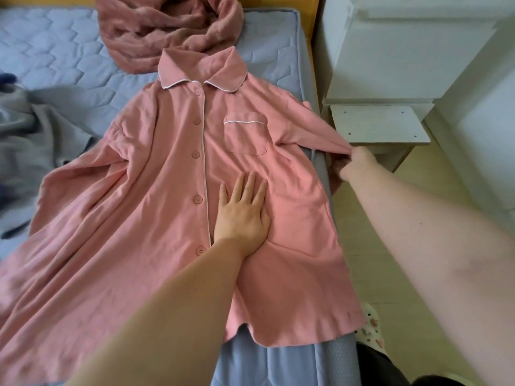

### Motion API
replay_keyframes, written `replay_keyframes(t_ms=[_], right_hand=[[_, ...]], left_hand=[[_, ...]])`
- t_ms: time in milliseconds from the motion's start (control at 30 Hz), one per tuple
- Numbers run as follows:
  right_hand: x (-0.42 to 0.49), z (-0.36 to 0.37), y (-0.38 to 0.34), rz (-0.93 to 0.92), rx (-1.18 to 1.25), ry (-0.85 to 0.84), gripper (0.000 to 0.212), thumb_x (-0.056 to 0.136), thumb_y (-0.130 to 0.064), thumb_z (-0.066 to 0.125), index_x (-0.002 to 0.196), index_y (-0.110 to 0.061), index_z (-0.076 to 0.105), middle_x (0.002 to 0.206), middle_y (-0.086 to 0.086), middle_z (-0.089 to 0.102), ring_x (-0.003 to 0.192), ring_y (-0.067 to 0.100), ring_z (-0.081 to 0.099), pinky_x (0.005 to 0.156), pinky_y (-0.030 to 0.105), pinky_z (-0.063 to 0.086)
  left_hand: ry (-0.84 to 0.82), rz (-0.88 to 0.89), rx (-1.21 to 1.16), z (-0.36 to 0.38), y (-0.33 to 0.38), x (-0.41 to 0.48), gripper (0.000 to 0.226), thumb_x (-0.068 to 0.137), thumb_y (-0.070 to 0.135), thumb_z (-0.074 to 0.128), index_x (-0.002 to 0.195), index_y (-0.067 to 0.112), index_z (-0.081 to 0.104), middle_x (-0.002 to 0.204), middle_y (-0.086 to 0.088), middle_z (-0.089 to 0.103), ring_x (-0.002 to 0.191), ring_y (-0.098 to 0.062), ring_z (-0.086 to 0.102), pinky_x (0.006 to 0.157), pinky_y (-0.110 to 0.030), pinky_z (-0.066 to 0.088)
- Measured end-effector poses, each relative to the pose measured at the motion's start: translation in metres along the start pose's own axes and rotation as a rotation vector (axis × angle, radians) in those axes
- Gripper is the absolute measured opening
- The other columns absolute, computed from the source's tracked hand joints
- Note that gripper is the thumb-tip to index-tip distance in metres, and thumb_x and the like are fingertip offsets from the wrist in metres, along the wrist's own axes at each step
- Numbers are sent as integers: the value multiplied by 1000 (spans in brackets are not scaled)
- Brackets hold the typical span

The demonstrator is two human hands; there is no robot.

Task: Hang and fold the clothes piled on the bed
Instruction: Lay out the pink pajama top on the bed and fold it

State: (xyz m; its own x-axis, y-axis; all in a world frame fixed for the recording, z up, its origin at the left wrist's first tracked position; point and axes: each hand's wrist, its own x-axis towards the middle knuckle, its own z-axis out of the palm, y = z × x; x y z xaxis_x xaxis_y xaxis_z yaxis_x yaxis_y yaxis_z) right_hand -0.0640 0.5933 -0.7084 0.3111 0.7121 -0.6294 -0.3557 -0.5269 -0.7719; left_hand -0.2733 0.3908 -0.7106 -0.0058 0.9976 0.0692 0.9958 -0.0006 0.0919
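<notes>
The pink shirt (172,207) lies buttoned on the bed (64,59), the left hand (242,210) pressing flat with fingers straight while the right hand (355,165) pinches the sleeve (309,126), which should fold across without dragging the body.

The pyjama shirt (172,207) under the flat fingers (252,185) of the left hand is plain salmon pink, with buttons (196,155) of the same pink and thin white piping (205,162) along the collar, the front edge and the top of the pocket (245,137). Beyond these fingers lies a fluffy blanket (167,26) in a darker dusty pink, and the mattress (64,51) is pale blue-lilac with a quilted hexagon pattern. Far to the left of the fingers there is a plain grey garment (30,129), to their right the white cabinet (412,51) and the pale yellowish floor (362,246), and below them a white sock (370,327) with small pink figures.
</notes>
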Motion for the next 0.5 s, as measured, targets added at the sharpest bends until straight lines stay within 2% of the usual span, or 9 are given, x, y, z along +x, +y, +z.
replay_keyframes(t_ms=[67, 133, 200, 233, 267, 300, 367, 433, 500], right_hand=[[-7, -6, -18, -41, 57, 86, 39, 96, -15, 39, 133, -10, 47, 112, 9, 56, 89, 21, 55, 69, 30, 50], [-22, -12, -35, -52, 104, 185, 38, 97, -16, 43, 135, -13, 42, 117, 5, 48, 104, 23, 51, 78, 26, 48], [-35, -16, -46, -96, 124, 175, 26, 97, -13, 44, 123, -10, 47, 100, 7, 46, 115, 27, 50, 86, 28, 49], [-35, -15, -50, -150, 16, 187, 15, 96, -11, 44, 109, -8, 51, 93, 10, 48, 117, 29, 51, 87, 30, 49], [-45, -11, -55, -184, -137, 149, 9, 96, -9, 44, 97, -8, 53, 95, 16, 53, 118, 31, 52, 86, 30, 48], [-48, -5, -60, -225, -194, 111, 14, 97, -9, 42, 98, -7, 56, 110, 20, 58, 120, 31, 52, 83, 28, 47], [-44, 7, -72, -265, -122, 95, 31, 99, -12, 36, 122, -3, 54, 131, 15, 53, 122, 25, 52, 84, 24, 46], [-52, 30, -87, -453, -81, 172, 27, 100, -8, 30, 114, 0, 52, 120, 13, 52, 112, 21, 52, 87, 16, 37], [-73, 53, -84, -727, -137, 194, 17, 98, -1, 30, 96, -4, 47, 99, 9, 45, 90, 16, 46, 72, 13, 32]], left_hand=[[1, 0, -10, 1, 0, 0, 70, 85, 39, 7, 150, 20, 25, 158, -5, 19, 147, -24, 12, 116, -54, 8], [1, -5, -14, 2, -1, 1, 69, 86, 39, 8, 150, 20, 26, 158, -5, 20, 147, -24, 12, 116, -53, 8], [3, -9, -19, 2, -2, 0, 69, 86, 39, 10, 150, 20, 28, 158, -5, 22, 147, -24, 14, 116, -53, 10], [5, -9, -21, 2, -1, 0, 68, 86, 39, 11, 149, 20, 29, 157, -5, 23, 147, -24, 15, 116, -53, 10], [5, -10, -24, 2, -2, 1, 68, 86, 39, 11, 149, 20, 29, 157, -5, 23, 147, -24, 15, 116, -53, 11], [1, -9, -27, 2, -2, 1, 68, 86, 38, 11, 149, 20, 28, 157, -4, 23, 147, -24, 15, 116, -53, 11], [-11, -9, -32, 3, -2, 1, 68, 87, 38, 10, 150, 20, 27, 158, -4, 21, 147, -24, 13, 117, -52, 9], [-7, -11, -42, 4, -3, 1, 67, 87, 38, 12, 149, 20, 28, 157, -4, 22, 147, -24, 15, 117, -52, 10], [19, -11, -57, 4, -3, 1, 66, 87, 38, 16, 148, 20, 32, 156, -4, 26, 146, -24, 18, 116, -52, 11]])
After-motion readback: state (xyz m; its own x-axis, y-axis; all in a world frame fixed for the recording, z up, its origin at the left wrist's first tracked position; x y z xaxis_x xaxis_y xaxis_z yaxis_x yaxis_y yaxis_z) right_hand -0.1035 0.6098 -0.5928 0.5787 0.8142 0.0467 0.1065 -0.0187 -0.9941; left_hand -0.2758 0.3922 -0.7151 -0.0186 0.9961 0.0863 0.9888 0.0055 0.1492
